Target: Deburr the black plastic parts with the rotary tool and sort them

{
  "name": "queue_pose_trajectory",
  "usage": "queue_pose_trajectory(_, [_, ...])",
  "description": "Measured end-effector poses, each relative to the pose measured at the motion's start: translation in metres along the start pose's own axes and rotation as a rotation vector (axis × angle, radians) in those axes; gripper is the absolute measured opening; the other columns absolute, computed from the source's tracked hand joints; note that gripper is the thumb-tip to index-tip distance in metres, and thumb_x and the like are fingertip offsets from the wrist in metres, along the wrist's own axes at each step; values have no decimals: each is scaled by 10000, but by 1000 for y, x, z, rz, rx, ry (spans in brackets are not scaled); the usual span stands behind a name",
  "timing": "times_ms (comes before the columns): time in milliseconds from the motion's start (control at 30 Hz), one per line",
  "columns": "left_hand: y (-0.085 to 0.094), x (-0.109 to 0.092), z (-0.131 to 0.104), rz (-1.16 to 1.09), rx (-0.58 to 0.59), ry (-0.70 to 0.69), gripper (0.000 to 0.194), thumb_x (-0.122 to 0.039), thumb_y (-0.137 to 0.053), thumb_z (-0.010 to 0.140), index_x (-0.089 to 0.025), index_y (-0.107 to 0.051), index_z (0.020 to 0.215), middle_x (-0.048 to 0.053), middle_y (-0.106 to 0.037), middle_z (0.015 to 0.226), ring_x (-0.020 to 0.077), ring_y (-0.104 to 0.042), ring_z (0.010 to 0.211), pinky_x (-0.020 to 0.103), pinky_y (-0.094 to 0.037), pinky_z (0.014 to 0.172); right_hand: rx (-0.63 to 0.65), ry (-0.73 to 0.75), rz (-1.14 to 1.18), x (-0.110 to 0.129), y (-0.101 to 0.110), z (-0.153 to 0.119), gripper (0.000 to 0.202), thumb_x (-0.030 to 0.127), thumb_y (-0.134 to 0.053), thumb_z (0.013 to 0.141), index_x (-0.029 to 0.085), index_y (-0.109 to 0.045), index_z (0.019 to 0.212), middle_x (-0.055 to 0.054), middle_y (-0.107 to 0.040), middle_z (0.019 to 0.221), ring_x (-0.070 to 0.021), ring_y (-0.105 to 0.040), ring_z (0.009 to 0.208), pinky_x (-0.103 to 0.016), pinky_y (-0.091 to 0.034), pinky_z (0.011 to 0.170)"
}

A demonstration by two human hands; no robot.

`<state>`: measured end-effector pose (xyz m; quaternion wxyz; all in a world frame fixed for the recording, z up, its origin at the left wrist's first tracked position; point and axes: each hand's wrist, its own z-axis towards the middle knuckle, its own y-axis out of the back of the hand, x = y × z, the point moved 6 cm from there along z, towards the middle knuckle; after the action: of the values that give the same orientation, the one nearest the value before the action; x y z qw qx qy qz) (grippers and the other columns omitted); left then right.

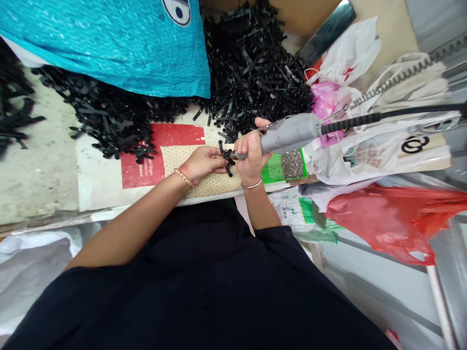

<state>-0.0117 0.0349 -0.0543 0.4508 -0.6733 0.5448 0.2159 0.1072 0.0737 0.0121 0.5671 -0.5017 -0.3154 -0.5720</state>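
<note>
My right hand [251,154] is wrapped round the front of a grey electric screwdriver [288,133], which lies nearly level with its cable running off to the right. At its tip is a small black plastic part [228,156] with several arms. Fingers of my left hand [205,164] pinch that part from the left, above a tan honeycomb-patterned mat [175,158]. Just right of my right hand sits a bright green perforated tray [272,170] holding many small metal screws [293,164].
Heaps of black plastic parts [255,68] cover the back of the table. A blue plastic bag [109,43] lies over some at the left. White plastic bags [365,150], a coiled cord [397,78] and a red bag [397,218] crowd the right side.
</note>
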Motion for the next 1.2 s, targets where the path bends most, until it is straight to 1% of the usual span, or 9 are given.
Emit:
queue_pose_trajectory(200, [0,-1,0,1,4,-2,151,1,-803,744,-118,-710,729,17,-708,727,109,-688,667,267,-635,756,47,-10,3,-7,-1,0,584,783,-673,869,289,-542,1154,111,-375,632,-94,-451,459,-279,-466,481])
queue_pose_trajectory(367, [0,0,0,-6,4,-7,181,-21,-852,721,-124,-703,728,8,-698,714,112,-677,671,292,-645,789,20,-15,4,-2,2,0,593,791,-674,845,297,-531,1141,112,-356,631,-97,-437,466,-285,-455,487])
queue_pose_trajectory(500, [0,-1,-1,-14,-3,-6,199,-18,-866,707,-122,-696,715,11,-698,709,111,-676,662,278,-640,765,24,-13,-43,0,2,0,591,788,-658,847,295,-528,1147,109,-368,624,-110,-450,475,-300,-471,501])
queue_pose_trajectory(567, [-1,-1,-1,-13,1,-4,193,-25,-869,705,-120,-702,717,16,-706,717,114,-685,670,279,-641,772,39,-11,-45,-1,1,0,567,768,-673,852,301,-535,1143,107,-382,622,-110,-453,477,-296,-476,504])
queue_pose_trajectory(700, [0,-1,-1,-4,2,-6,178,-39,-869,705,-122,-714,731,16,-714,723,118,-689,675,307,-649,805,29,-26,-62,-6,2,-1,545,779,-663,844,323,-554,1120,96,-400,610,-107,-433,476,-287,-475,503])
queue_pose_trajectory(800, [0,-1,0,5,-3,-8,180,-34,-867,699,-123,-715,736,14,-715,716,118,-688,670,307,-649,801,23,-76,-125,-11,3,-3,541,756,-628,865,302,-544,1147,81,-419,636,-123,-479,496,-305,-496,522])
queue_pose_trajectory(933, [0,-1,0,15,-21,2,175,-24,-847,707,-128,-707,721,16,-716,704,118,-693,659,299,-654,785,93,-94,-139,-15,1,-5,554,754,-595,868,295,-525,1168,78,-431,653,-135,-521,509,-305,-509,522])
queue_pose_trajectory(1100, [1,-1,0,15,-25,26,211,-26,-898,656,-116,-714,706,28,-725,702,130,-705,647,305,-666,768,207,-107,-82,-17,-4,-2,547,770,-696,817,290,-542,1030,97,-443,607,-121,-489,460,-296,-498,470])
queue_pose_trajectory(1200, [3,1,5,15,-25,26,233,-35,-926,613,-113,-720,691,32,-726,699,140,-712,657,306,-671,760,271,-125,-49,-20,-6,4,547,762,-741,793,285,-556,986,103,-478,597,-113,-466,431,-299,-481,437])
